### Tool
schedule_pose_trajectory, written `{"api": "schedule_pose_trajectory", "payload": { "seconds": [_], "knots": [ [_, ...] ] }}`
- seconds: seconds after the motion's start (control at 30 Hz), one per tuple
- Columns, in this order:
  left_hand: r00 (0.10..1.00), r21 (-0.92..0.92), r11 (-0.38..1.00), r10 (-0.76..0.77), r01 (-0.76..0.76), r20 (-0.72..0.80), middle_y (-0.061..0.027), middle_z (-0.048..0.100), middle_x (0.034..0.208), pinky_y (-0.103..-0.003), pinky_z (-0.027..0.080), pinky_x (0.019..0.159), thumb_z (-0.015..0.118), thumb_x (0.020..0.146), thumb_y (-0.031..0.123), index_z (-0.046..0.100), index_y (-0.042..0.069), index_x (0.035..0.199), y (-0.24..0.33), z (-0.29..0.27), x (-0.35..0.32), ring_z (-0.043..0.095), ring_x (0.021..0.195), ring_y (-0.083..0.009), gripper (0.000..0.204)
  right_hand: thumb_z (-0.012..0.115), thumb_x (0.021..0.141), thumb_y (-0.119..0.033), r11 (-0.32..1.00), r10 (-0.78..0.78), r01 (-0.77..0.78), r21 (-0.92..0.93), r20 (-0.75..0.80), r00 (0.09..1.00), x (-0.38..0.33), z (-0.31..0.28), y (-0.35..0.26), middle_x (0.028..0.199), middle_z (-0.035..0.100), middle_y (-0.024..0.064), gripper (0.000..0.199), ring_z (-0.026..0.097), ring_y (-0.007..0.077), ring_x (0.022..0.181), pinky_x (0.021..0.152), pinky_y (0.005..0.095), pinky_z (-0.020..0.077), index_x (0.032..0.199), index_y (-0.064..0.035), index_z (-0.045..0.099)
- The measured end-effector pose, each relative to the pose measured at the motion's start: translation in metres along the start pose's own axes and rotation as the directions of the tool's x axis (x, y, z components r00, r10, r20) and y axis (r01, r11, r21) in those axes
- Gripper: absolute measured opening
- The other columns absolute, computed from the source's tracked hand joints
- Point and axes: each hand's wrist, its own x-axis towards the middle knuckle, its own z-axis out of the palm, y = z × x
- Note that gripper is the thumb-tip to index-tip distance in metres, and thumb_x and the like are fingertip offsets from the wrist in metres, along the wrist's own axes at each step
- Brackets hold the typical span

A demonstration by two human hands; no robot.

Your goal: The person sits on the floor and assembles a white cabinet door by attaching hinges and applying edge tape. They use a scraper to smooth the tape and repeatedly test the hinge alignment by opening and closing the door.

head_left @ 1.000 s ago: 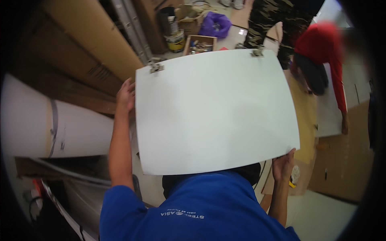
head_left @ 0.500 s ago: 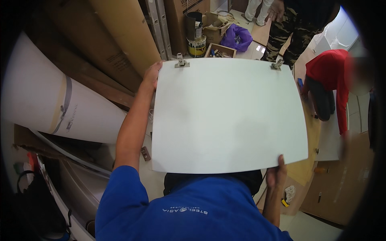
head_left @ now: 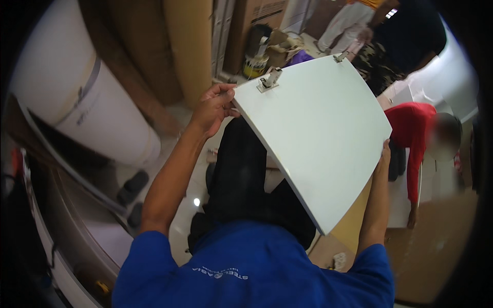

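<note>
A white rectangular cabinet door panel is held up in front of me, tilted down to the right. Two metal hinges sit on its far edge, one near my left hand and one further right. My left hand grips the panel's upper left corner. My right hand holds the right edge, only its fingers and wrist showing. Below the panel I see my dark trousers and blue shirt.
A large white roll and brown cardboard tubes lean at the left. A person in a red top bends over white boards on cardboard at the right. Another person in camouflage trousers stands behind. A paint can and boxes sit beyond.
The panel has swung from lying flat in front of me to tilting steeply down to the right. My view has turned left, and both hands kept their hold.
</note>
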Motion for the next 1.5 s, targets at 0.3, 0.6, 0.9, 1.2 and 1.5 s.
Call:
{"api": "schedule_pose_trajectory", "payload": {
  "seconds": [0.3,0.6,0.9,1.2,1.5],
  "knots": [
    [0.956,-0.081,0.997,-0.037,0.013,-0.291,-0.0119,0.075,0.105,-0.035,0.068,0.071,0.065,0.106,0.014,0.069,-0.001,0.118,-0.05,-0.017,-0.158,0.074,0.089,-0.0188,0.02,0.052,0.113,-0.043,0.925,0.156,-0.121,-0.359,0.069,0.985,0.026,0.045,0.067,0.151,0.058,0.0218,0.062,0.059,0.0345,0.133,0.116,0.0423,0.0469,0.153,0.004,0.048],
    [0.927,0.201,0.933,-0.233,0.298,-0.294,-0.0142,0.075,0.111,-0.04,0.06,0.086,0.042,0.111,0.059,0.071,0.0,0.122,-0.046,-0.053,-0.191,0.073,0.098,-0.0252,0.067,0.052,0.113,-0.042,0.839,0.186,-0.123,-0.531,0.067,0.98,0.04,0.091,0.088,0.151,0.058,0.0219,0.061,0.059,0.0348,0.134,0.116,0.0427,0.0468,0.153,0.0038,0.048],
    [0.987,0.194,0.97,-0.132,0.147,-0.089,-0.0165,0.049,0.148,-0.039,0.047,0.108,0.03,0.102,0.081,0.024,0.004,0.165,-0.079,-0.023,-0.076,0.055,0.124,-0.0224,0.1,0.052,0.113,-0.042,0.815,0.159,-0.111,-0.568,0.035,0.987,0.022,0.065,0.099,0.151,0.058,0.0219,0.061,0.059,0.035,0.134,0.115,0.043,0.0467,0.153,0.0036,0.048],
    [0.971,0.245,0.946,-0.172,0.21,-0.169,-0.0169,0.051,0.142,-0.037,0.048,0.108,0.03,0.104,0.079,0.021,0.003,0.166,-0.08,-0.023,-0.074,0.056,0.12,-0.0224,0.099,0.052,0.113,-0.041,0.809,0.124,-0.101,-0.58,-0.001,0.992,0.009,0.041,0.11,0.151,0.058,0.022,0.06,0.059,0.0352,0.135,0.115,0.0434,0.0466,0.153,0.0034,0.048],
    [0.98,0.638,0.745,-0.177,0.194,-0.092,-0.0162,0.041,0.146,-0.04,0.044,0.107,0.028,0.105,0.079,0.01,0.005,0.17,-0.089,-0.028,-0.134,0.051,0.123,-0.0229,0.101,0.052,0.113,-0.041,0.771,0.107,-0.073,-0.632,0.015,0.994,0.007,0.019,0.093,0.151,0.058,0.0221,0.059,0.058,0.0355,0.136,0.115,0.0438,0.0466,0.153,0.0032,0.048]
  ]
}}
